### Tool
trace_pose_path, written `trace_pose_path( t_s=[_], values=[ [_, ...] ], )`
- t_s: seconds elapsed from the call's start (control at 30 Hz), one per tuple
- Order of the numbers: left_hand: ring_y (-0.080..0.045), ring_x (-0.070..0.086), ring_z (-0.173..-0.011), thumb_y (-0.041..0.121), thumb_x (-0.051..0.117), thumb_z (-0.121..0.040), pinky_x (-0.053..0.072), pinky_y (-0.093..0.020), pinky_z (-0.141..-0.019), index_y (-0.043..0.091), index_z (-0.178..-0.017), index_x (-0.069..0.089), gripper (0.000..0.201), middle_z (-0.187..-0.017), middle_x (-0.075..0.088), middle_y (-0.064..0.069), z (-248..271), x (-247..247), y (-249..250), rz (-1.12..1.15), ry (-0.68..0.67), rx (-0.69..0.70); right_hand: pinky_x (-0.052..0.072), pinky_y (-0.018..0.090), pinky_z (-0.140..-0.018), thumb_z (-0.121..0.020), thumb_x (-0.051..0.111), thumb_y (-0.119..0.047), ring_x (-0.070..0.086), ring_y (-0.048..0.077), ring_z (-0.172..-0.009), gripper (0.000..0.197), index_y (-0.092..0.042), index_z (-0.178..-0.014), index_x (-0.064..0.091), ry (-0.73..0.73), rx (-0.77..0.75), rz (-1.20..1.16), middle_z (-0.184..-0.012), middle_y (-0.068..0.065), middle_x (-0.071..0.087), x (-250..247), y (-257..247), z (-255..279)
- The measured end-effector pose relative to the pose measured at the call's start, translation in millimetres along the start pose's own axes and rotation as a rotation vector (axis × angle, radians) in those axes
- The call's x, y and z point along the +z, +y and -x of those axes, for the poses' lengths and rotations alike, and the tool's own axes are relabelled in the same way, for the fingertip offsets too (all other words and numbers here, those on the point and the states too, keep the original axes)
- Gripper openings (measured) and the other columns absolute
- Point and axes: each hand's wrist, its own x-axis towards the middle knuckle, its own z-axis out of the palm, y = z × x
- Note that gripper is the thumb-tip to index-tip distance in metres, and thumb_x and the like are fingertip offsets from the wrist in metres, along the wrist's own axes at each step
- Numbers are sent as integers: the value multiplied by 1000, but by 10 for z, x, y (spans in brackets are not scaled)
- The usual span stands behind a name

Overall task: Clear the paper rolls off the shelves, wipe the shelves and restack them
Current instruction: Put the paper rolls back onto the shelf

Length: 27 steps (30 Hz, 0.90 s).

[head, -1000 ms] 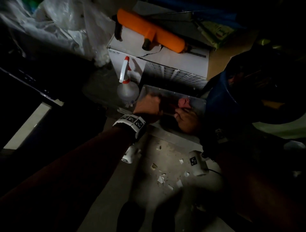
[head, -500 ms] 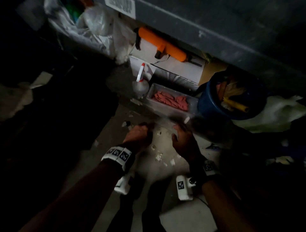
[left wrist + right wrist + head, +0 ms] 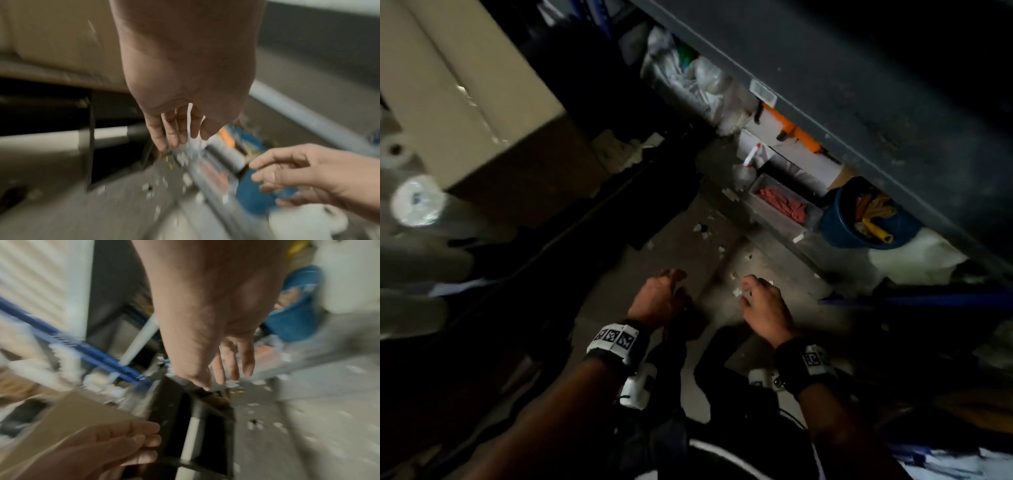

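Observation:
In the head view my left hand (image 3: 671, 284) and right hand (image 3: 750, 291) hover side by side over the grey floor, both holding nothing. Fingers hang loose in the left wrist view (image 3: 179, 139) and spread straight in the right wrist view (image 3: 228, 378). White paper rolls (image 3: 414, 202) lie at the far left, blurred. The dark grey shelf edge (image 3: 825, 113) runs diagonally across the upper right. A clear tray of pink cloths (image 3: 784, 202) and a spray bottle (image 3: 748, 164) sit under it, beyond my hands.
A blue bucket (image 3: 859, 219) with yellow items stands right of the tray. An orange tool (image 3: 794, 132) lies on a white box behind. A beige box (image 3: 448, 85) fills the upper left. Torn paper scraps (image 3: 709, 236) litter the floor. A blue bar (image 3: 893, 300) lies right.
Both hands pulled back from the tray of pink cloths toward me and now hang over the floor. The head view swung back and left, bringing the rolls and the beige box into sight.

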Motion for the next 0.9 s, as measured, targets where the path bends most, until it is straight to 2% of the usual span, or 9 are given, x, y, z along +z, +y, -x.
trace_pose_path(
  t_s=[0.13,0.23,0.4,0.57,0.63,0.77,0.83,0.9],
  values=[
    [-28,68,-108,41,53,-98,57,-42,-93,20,-136,61,45,-132,65,-5,340,-341,-52,5,135,43,53,41,-98,-93,69,-15,64,24,-112,31,-17,-124,63,-60,-134,36,-118,4,69,-224,-395,-8],
    [-27,68,-110,30,61,-100,55,-37,-94,16,-135,63,38,-130,66,-7,519,-519,-173,14,233,58,50,34,-99,-95,69,-16,62,22,-114,33,-16,-127,62,-108,-211,105,-120,3,68,-292,-686,-59],
    [-26,68,-109,30,63,-101,54,-35,-93,16,-136,63,38,-128,64,-6,769,-686,-628,82,336,-19,53,35,-95,-96,70,-21,64,18,-111,32,-19,-127,63,-194,-287,177,-117,0,66,-171,-1174,-156],
    [-26,67,-109,30,63,-101,54,-34,-95,13,-137,62,39,-127,64,-8,1148,-942,-1208,158,414,-107,51,29,-97,-99,68,-24,61,14,-114,32,-20,-130,62,-308,-375,262,-120,-3,64,144,-1894,-285],
    [-27,66,-108,30,63,-100,53,-33,-94,14,-135,63,38,-125,63,-7,1322,-1042,-1489,180,446,-172,53,31,-97,-100,67,-25,61,12,-113,31,-24,-130,61,-346,-408,297,-120,-6,62,316,-2246,-351],
    [-30,67,-107,27,65,-98,53,-35,-93,15,-132,63,37,-121,64,-7,1703,-1265,-2033,226,526,-266,50,27,-91,-100,67,-27,61,11,-110,29,-26,-129,61,-434,-511,352,-119,-8,59,837,-2980,-433],
    [-30,67,-108,30,63,-97,55,-39,-91,19,-133,62,38,-122,64,-4,1917,-1420,-2254,231,595,-290,51,29,-93,-100,66,-29,59,11,-109,31,-27,-130,59,-485,-581,370,-119,-9,58,1151,-3337,-448],
    [-25,66,-107,37,57,-96,57,-43,-83,29,-132,60,36,-122,62,3,2167,-1624,-2403,179,707,-323,52,35,-97,-100,65,-32,57,12,-113,33,-29,-132,58,-533,-641,396,-121,-8,57,1472,-3670,-439]
  ],
)
